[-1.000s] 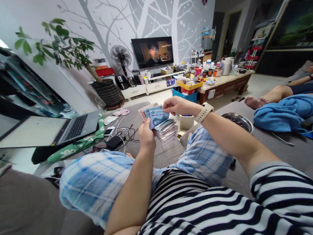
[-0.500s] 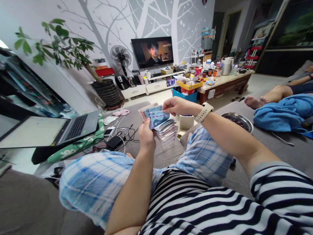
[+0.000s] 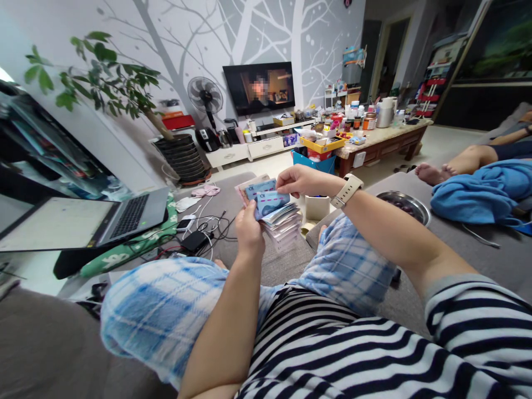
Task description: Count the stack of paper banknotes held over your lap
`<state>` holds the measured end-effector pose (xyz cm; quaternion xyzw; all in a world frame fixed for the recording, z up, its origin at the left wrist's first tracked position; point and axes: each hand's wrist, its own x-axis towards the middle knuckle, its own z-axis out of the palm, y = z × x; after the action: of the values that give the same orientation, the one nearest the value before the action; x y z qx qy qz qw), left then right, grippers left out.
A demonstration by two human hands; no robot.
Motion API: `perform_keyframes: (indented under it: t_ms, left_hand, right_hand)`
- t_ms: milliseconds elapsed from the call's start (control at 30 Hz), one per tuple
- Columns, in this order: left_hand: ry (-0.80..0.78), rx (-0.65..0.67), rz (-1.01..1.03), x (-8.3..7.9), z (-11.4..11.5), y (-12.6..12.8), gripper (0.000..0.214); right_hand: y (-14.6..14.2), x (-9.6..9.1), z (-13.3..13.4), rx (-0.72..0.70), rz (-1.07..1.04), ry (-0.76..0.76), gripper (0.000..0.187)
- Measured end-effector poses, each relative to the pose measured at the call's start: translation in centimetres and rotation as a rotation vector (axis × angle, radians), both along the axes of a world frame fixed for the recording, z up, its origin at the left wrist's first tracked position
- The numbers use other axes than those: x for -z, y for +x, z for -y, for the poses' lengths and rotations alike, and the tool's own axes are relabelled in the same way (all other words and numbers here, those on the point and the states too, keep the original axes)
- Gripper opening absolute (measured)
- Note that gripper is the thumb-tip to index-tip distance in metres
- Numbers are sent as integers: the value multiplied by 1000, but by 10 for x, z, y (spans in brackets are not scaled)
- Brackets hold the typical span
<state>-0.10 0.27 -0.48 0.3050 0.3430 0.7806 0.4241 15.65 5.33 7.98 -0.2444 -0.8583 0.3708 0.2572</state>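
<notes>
A thick stack of banknotes is gripped in my left hand, its thumb pressed on the front notes. The lower ends of the notes fan downward to the right. On top are blue banknotes, with pinkish ones behind them at the upper left. My right hand, with a pale watch at the wrist, pinches the upper right corner of the front blue note between thumb and finger. That note bends a little. Both hands are held above the grey sofa seat, between my knees.
To the left are an open laptop on a green cushion and tangled cables with a black adapter. At right sit a metal bowl, a blue cloth and another person's legs. A cluttered table stands ahead.
The front blue note has curled and its upper edge sits slightly lower. Both hands stay in almost the same place, still on the banknotes.
</notes>
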Motion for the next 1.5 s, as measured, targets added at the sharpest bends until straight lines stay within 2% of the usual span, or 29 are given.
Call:
perform_keyframes:
  t_ms: [167,267,533,767,1033,1167,1300,1400,1500]
  left_hand:
    - [10,31,-6,2,-3,-1,24]
    - [5,34,-11,3,-3,-1,25]
    - [5,86,-44,-2,2,3,27]
    - [39,116,-73,-3,4,3,27]
    - [34,127,-92,0,3,2,34]
    - [13,135,-68,-2,4,3,31]
    - [14,151,-56,-11,9,3,29]
    - [56,162,-76,-17,20,0,29]
    - [49,174,-94,-10,39,-3,30]
  right_hand:
    - [0,-2,3,-47,8,-73,11]
    - [1,-2,3,-24,35,-59,14]
    - [1,5,-7,172,133,114,21]
    - [1,6,-11,360,106,206,29]
    - [-1,7,-6,268,143,183,16]
    - [-5,7,-3,261,87,160,14]
    - [-7,5,5,299,-3,135,18]
    - [-9,7,19,332,-107,96,24]
    - [-15,22,44,349,-333,26,25]
